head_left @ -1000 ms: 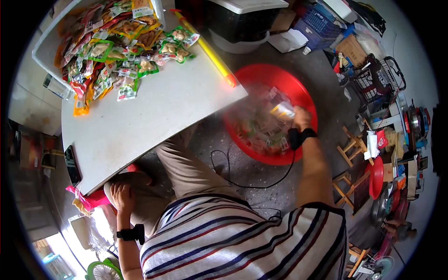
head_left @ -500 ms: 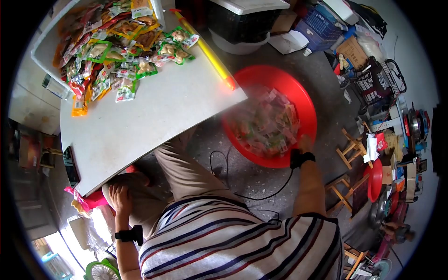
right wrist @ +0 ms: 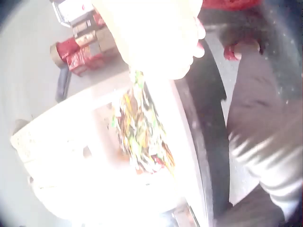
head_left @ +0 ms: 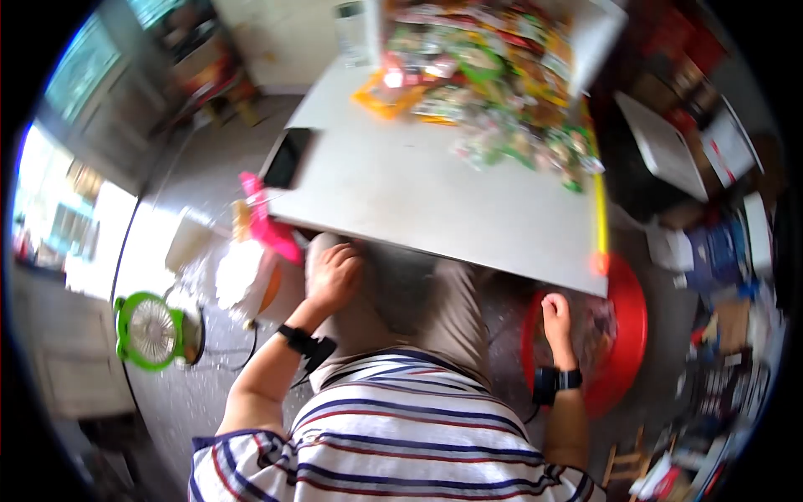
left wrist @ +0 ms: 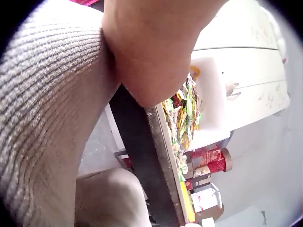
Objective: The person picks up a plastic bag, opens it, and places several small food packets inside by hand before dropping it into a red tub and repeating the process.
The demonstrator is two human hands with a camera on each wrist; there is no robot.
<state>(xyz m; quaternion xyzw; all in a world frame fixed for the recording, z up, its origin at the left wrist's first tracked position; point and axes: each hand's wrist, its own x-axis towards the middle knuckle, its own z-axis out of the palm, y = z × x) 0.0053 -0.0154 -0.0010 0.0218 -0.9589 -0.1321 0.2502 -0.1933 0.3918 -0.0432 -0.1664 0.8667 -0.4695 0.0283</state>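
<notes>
My left hand (head_left: 336, 272) lies on my left knee, holding nothing, its fingers relaxed; the fingers are hidden in the left wrist view. Curled fingers show on my right hand (head_left: 558, 322), raised beside the table corner and overlapping the near side of the red basin (head_left: 633, 335). Nothing shows in that hand; it is overexposed in the right wrist view. Clear packets (head_left: 600, 322) lie blurred inside the basin. On the white table (head_left: 376, 188) a heap of colourful sealed food packets (head_left: 493, 79) spills from a white tub (head_left: 600, 42).
A dark phone (head_left: 287, 157) lies near the table's left edge, a yellow stick (head_left: 600, 217) along the right one. A pink bag (head_left: 269, 224) hangs at the left corner. A green fan (head_left: 152, 330) stands left on the floor, with a lidded box (head_left: 661, 146) at right.
My right hand held a packet over the basin, then was low at its rim; now it is raised near the table without that packet. The head view has swung left. My left hand stays on the knee.
</notes>
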